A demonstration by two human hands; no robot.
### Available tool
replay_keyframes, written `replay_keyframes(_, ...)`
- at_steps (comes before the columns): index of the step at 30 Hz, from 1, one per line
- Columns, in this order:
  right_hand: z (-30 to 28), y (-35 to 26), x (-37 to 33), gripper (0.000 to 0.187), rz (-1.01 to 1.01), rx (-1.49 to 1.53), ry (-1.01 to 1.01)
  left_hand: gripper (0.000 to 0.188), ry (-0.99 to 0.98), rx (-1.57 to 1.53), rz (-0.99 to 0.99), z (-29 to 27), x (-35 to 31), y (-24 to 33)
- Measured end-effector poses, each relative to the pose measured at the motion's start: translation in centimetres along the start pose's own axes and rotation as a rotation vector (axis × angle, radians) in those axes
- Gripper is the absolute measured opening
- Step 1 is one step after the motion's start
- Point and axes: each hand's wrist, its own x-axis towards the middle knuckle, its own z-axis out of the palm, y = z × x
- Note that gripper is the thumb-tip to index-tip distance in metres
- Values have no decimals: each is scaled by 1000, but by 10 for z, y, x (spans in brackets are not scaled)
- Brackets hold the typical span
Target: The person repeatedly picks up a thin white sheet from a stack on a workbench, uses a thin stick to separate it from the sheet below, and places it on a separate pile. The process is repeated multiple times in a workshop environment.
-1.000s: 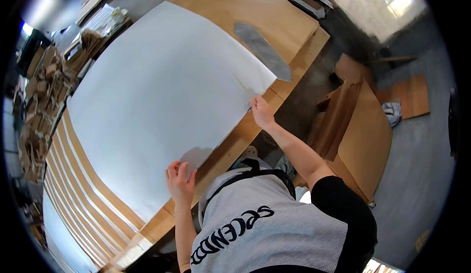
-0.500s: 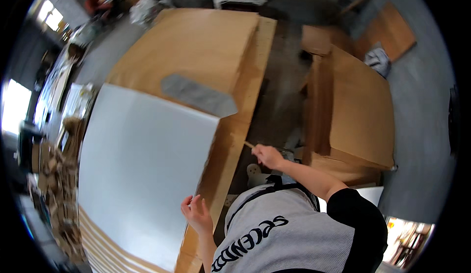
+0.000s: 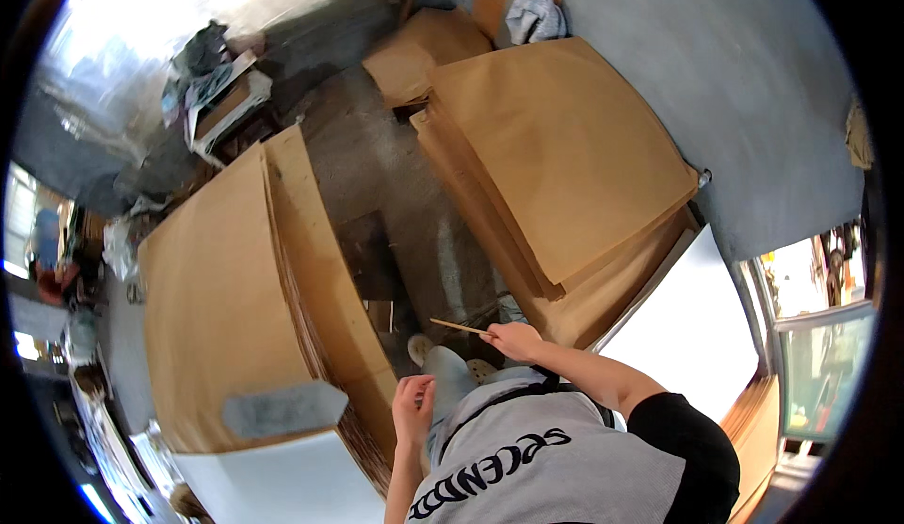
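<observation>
My right hand (image 3: 515, 341) is closed on one end of a thin, light-brown stick (image 3: 458, 325), which points left over the floor. My left hand (image 3: 412, 413) holds nothing; its fingers are loosely curled and a little apart, in front of my body beside the left stack. That stack is of large brown sheets (image 3: 217, 317), with a white sheet (image 3: 273, 477) at its near end. A grey elongated piece with a pointed end (image 3: 282, 409) lies across it, where brown meets white. To the right stands another stack of brown sheets (image 3: 565, 157), nearest to my right hand.
A wooden board (image 3: 325, 232) runs along the left stack's edge. White sheets (image 3: 687, 307) lie at the right, near a glazed door (image 3: 827, 373). A small stand with cloths (image 3: 231, 110) is at the far left. A grey cloth (image 3: 535, 16) rests by the wall behind the right stack.
My view has turned to the right, so the right stack is now central. The stick stays in my right hand. My left hand has moved away from the white sheet's edge toward my body.
</observation>
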Motion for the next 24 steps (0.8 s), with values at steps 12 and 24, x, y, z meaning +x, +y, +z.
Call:
replay_keyframes(12, -84, 6, 124, 30, 307, 214, 296, 15, -467, 130, 268, -43, 270, 32)
replay_keyframes(24, -214, 37, 249, 23, 340, 305, 594, 15, -416, 41, 53, -62, 488, 69)
